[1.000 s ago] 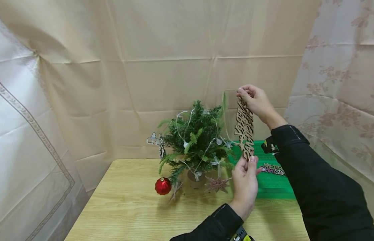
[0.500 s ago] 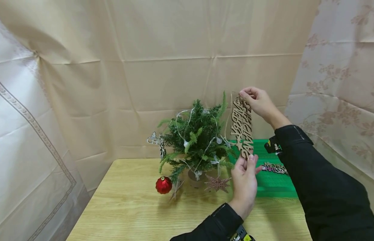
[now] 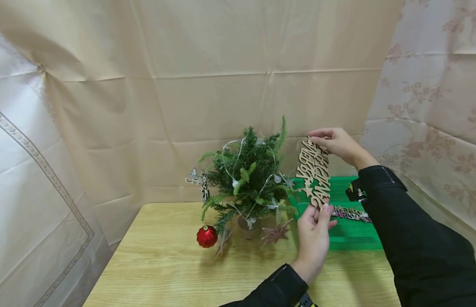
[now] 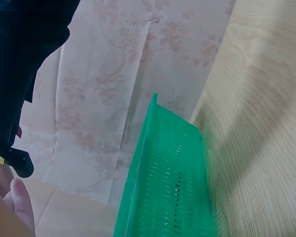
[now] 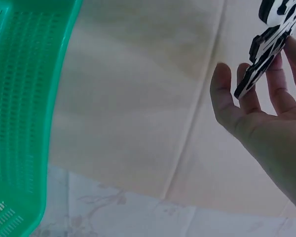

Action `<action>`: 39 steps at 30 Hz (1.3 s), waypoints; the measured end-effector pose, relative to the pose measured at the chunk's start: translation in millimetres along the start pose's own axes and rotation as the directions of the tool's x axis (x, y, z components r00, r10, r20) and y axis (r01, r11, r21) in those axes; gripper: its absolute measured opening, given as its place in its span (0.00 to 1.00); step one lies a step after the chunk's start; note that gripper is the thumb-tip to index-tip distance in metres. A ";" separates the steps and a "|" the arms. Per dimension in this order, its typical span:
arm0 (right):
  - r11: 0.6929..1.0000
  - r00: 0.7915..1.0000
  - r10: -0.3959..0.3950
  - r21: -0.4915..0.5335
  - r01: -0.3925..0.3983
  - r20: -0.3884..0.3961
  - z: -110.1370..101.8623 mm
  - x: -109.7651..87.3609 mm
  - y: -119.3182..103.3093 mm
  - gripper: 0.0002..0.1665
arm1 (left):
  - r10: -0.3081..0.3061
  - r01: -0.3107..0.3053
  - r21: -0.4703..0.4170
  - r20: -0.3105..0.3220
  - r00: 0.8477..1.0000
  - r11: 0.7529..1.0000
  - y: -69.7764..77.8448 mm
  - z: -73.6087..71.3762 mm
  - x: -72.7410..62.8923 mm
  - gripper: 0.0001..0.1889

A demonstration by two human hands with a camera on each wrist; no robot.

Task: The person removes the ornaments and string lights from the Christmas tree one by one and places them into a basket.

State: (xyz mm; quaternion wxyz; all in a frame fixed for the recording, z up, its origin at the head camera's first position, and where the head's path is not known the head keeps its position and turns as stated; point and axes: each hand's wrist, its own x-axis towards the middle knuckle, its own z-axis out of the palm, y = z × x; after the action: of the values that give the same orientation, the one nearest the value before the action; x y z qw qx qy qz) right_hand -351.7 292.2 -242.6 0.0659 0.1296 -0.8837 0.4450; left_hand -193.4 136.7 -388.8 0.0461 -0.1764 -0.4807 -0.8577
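A bare-wood Merry Christmas letter sign stands on end to the right of the small Christmas tree, its lettering sideways. My right hand pinches the sign's upper end between thumb and fingers. At the lower end, my left hand grips it with the thumb in front. The sign's cord cannot be made out now. In the right wrist view, the sign's dark-and-white patterned end shows between the fingers of a hand. The left wrist view catches only part of my left hand at its lower left.
Behind the hands lies a green basket with a coloured Merry Christmas sign in it. String lights, a red bauble, a glitter star and a white sign hang on the tree. Curtains surround the wooden table.
My right hand has moved down and slightly right, and the sign has come lower with it. The cord that stretched toward the tree has dropped from sight; a branch that was tugged stands free.
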 end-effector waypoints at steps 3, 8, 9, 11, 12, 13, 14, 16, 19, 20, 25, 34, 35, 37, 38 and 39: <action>0.999 0.998 0.043 0.011 -0.044 0.055 -0.4 -1.2 3.3 0.33 | 0.017 -0.019 0.032 0.044 0.999 0.999 -0.4 -3.7 0.2 0.13; 0.990 0.977 0.138 -0.029 -0.135 0.164 1.5 -1.1 10.9 0.44 | 0.032 -0.044 0.099 0.119 0.992 0.994 -3.3 -10.7 3.3 0.12; 0.986 0.969 0.164 -0.052 -0.157 0.183 2.0 -1.2 12.6 0.46 | 0.030 -0.046 0.113 0.134 0.990 0.993 -4.3 -12.2 3.8 0.12; 0.976 0.953 0.214 -0.092 -0.198 0.213 2.8 -1.7 16.3 0.49 | 0.022 -0.046 0.148 0.160 0.987 0.988 -6.6 -15.1 4.2 0.12; 0.970 0.946 0.235 -0.108 -0.216 0.222 3.1 -2.0 18.4 0.49 | 0.017 -0.045 0.159 0.171 0.985 0.986 -7.7 -16.4 4.4 0.13; 0.965 0.939 0.254 -0.121 -0.231 0.233 3.2 -2.4 20.2 0.50 | 0.013 -0.044 0.172 0.181 0.983 0.984 -8.8 -17.5 4.6 0.14; 0.960 0.932 0.272 -0.130 -0.246 0.241 3.4 -2.7 22.1 0.50 | 0.009 -0.045 0.187 0.187 0.982 0.981 -9.7 -18.5 4.6 0.15; 0.957 0.925 0.285 -0.133 -0.258 0.252 3.2 -3.6 25.6 0.49 | 0.004 -0.048 0.221 0.196 0.980 0.974 -11.1 -20.0 4.5 0.16; 0.960 0.926 0.280 -0.102 -0.262 0.253 1.9 -5.6 29.7 0.44 | 0.007 -0.070 0.273 0.224 0.975 0.959 -11.8 -22.0 5.4 0.16; 0.961 0.928 0.277 -0.083 -0.265 0.247 1.4 -6.1 30.5 0.43 | 0.014 -0.081 0.283 0.231 0.973 0.956 -11.5 -22.7 5.9 0.16; 0.965 0.946 0.261 -0.018 -0.263 0.194 -1.9 -9.5 30.8 0.38 | 0.047 -0.132 0.318 0.262 0.964 0.939 -8.7 -24.1 10.9 0.17; 0.952 0.946 0.305 -0.031 -0.304 0.112 -13.0 -15.4 39.0 0.35 | -0.031 -0.106 0.476 0.271 0.962 0.873 -11.4 -22.7 12.5 0.15; 0.948 0.941 0.319 -0.035 -0.317 0.111 -14.4 -16.4 41.8 0.36 | -0.037 -0.119 0.513 0.283 0.959 0.850 -11.4 -23.8 12.6 0.16; 0.940 0.933 0.342 -0.045 -0.339 0.111 -18.0 -19.2 48.5 0.37 | -0.058 -0.151 0.599 0.315 0.947 0.786 -10.3 -26.9 12.9 0.18; 0.935 0.929 0.353 -0.053 -0.350 0.110 -19.9 -21.1 52.3 0.38 | -0.070 -0.176 0.647 0.335 0.940 0.742 -9.3 -28.7 13.0 0.18; 0.932 0.925 0.363 -0.062 -0.358 0.110 -21.9 -23.2 56.4 0.38 | -0.086 -0.206 0.694 0.361 0.929 0.690 -8.3 -30.6 13.2 0.18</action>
State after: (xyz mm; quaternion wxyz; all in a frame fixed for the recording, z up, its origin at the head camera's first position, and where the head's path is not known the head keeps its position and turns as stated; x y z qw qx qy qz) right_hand -345.7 346.0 -278.3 -0.0672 -0.0098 -0.9037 0.4228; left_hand -215.8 116.6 -405.4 0.0497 -0.3164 -0.7718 -0.5494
